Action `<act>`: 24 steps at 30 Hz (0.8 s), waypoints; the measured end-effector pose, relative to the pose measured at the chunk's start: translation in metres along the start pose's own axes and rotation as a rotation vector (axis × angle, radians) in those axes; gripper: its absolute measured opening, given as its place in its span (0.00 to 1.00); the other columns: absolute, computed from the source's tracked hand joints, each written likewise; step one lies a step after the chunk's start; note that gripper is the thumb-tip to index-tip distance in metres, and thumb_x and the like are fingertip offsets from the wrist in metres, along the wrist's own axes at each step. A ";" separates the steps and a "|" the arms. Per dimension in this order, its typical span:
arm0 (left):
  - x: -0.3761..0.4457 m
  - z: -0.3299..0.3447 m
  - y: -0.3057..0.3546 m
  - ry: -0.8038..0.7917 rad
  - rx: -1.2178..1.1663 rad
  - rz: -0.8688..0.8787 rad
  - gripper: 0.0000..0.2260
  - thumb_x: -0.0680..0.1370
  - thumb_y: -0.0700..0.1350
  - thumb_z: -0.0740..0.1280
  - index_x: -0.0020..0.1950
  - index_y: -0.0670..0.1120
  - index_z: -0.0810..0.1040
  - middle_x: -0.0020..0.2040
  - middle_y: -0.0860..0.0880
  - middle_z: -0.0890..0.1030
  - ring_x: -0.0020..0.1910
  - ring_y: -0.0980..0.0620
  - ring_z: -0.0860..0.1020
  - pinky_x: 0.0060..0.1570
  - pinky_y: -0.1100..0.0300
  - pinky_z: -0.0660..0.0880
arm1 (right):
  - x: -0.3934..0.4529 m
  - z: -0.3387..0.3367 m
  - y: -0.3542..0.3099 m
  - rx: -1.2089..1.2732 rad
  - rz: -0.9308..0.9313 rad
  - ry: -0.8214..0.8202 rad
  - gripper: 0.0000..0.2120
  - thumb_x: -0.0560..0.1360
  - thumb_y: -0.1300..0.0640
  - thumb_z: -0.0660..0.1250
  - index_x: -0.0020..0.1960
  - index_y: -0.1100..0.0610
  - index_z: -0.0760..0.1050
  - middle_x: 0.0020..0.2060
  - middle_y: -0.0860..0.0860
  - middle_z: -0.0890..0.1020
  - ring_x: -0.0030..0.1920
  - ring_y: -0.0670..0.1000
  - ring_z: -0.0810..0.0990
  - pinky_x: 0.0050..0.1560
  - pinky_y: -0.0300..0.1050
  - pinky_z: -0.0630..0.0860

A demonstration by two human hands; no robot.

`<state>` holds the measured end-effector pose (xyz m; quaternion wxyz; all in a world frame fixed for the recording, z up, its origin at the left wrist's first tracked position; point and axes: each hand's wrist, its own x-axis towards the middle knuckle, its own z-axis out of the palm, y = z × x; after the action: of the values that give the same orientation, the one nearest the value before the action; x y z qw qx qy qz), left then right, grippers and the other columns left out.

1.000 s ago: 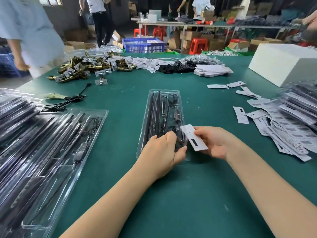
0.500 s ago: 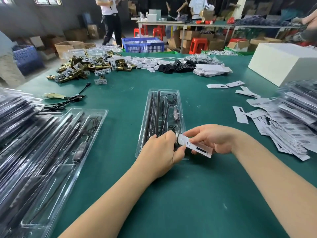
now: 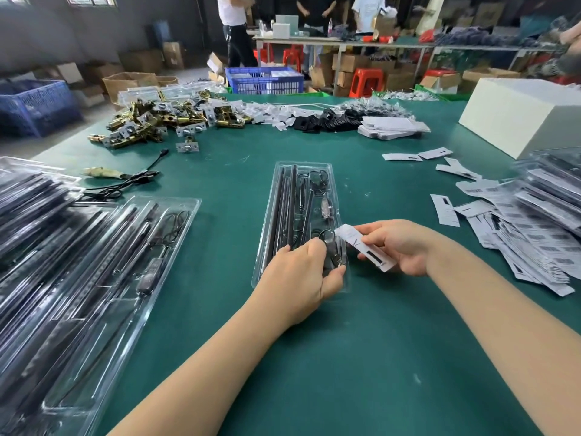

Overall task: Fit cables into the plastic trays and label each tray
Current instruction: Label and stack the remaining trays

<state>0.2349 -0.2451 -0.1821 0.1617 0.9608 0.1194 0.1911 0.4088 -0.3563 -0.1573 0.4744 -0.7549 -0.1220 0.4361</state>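
Head view shows one clear plastic tray [image 3: 300, 221] lying flat on the green worktop [image 3: 361, 357] right in front of me. Long black rods and a thin black cable [image 3: 327, 239] already sit inside it. My left hand [image 3: 301, 278] rests on the near end of the tray, and its grip is curled round the tray's right edge, thumb on the rim, fingers down by the cable. My right hand [image 3: 399, 247] is just beside the tray on the right. Its grip pinches a white label [image 3: 366, 247], and the label's top end touches the tray by the cable loop.

I think this tray is nearly full, but its label is not on yet. That is my job right now.

Filled trays [image 3: 78, 278] lie stacked on my left, so I guess many are done. I cannot tell if they have labels. A big heap of loose labels [image 3: 528, 240] waits on my right, so I think lots of trays are left.
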 end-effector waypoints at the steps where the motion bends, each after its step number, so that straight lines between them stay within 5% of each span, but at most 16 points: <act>1: 0.000 0.000 0.000 0.004 0.000 0.002 0.15 0.80 0.57 0.57 0.46 0.46 0.64 0.39 0.55 0.66 0.37 0.50 0.61 0.43 0.58 0.52 | 0.000 0.001 0.000 0.021 0.000 0.014 0.16 0.80 0.66 0.57 0.54 0.51 0.80 0.39 0.50 0.83 0.34 0.44 0.81 0.34 0.39 0.72; 5: 0.000 0.000 0.000 0.024 0.024 0.014 0.15 0.80 0.57 0.56 0.47 0.45 0.66 0.41 0.52 0.71 0.38 0.47 0.63 0.42 0.60 0.50 | 0.001 0.004 -0.001 0.124 0.021 0.005 0.16 0.81 0.66 0.56 0.58 0.51 0.78 0.40 0.51 0.83 0.37 0.44 0.81 0.31 0.38 0.73; 9: 0.000 0.001 -0.001 0.033 -0.006 0.023 0.17 0.81 0.56 0.55 0.54 0.43 0.70 0.51 0.46 0.79 0.50 0.42 0.74 0.44 0.57 0.55 | 0.004 0.011 -0.002 0.238 0.065 -0.051 0.14 0.82 0.65 0.57 0.60 0.53 0.77 0.40 0.53 0.84 0.38 0.46 0.81 0.39 0.42 0.77; 12: 0.000 0.003 -0.003 0.025 -0.030 0.010 0.18 0.81 0.56 0.55 0.57 0.42 0.70 0.55 0.46 0.79 0.54 0.42 0.74 0.52 0.55 0.61 | 0.004 0.014 -0.001 0.306 0.093 -0.083 0.13 0.82 0.65 0.57 0.55 0.53 0.78 0.32 0.51 0.84 0.30 0.45 0.82 0.28 0.37 0.77; 20: 0.000 0.006 -0.005 0.061 -0.011 0.029 0.17 0.80 0.56 0.55 0.54 0.43 0.70 0.54 0.46 0.80 0.51 0.42 0.74 0.45 0.58 0.56 | 0.001 0.002 0.002 0.132 0.059 -0.152 0.15 0.82 0.63 0.57 0.53 0.48 0.80 0.34 0.47 0.84 0.33 0.41 0.82 0.27 0.35 0.74; 24: 0.000 0.005 -0.004 0.083 -0.004 0.049 0.16 0.81 0.56 0.55 0.51 0.43 0.69 0.51 0.46 0.80 0.48 0.41 0.74 0.42 0.59 0.52 | 0.000 -0.009 0.004 0.090 0.031 -0.122 0.15 0.80 0.65 0.59 0.55 0.49 0.80 0.40 0.48 0.85 0.36 0.45 0.83 0.36 0.39 0.74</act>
<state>0.2361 -0.2432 -0.1883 0.1540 0.9542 0.1022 0.2351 0.4148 -0.3641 -0.1586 0.4929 -0.7065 -0.1193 0.4937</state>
